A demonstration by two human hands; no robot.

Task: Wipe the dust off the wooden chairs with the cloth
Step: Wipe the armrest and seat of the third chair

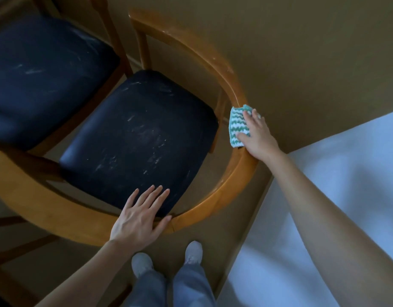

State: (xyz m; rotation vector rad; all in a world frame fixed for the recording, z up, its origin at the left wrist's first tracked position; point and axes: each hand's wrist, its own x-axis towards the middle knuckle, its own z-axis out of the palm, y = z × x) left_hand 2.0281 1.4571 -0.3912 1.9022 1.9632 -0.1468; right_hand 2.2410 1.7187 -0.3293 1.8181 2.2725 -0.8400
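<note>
We press our right hand (258, 138) flat on the green-and-white zigzag cloth (237, 124), fingers (254, 115) straight and slightly apart, thumb laid across its near edge. The cloth lies draped over the curved wooden rail (224, 196) on the right side of the nearer chair, its long axis following the rail and pointing away from us. Our left hand (140, 216) rests on the same rail close to our body, its fingers straight and spread, with the tips reaching over the dark seat (138, 140), which shows pale dusty smears. A second chair (47, 80) with a similar dark, smeared seat stands just beside it on the left. A white surface (335, 196) runs close along the right, near the rail. Our shoes (193, 251) stand on the tan floor (302, 52) behind the chair.
</note>
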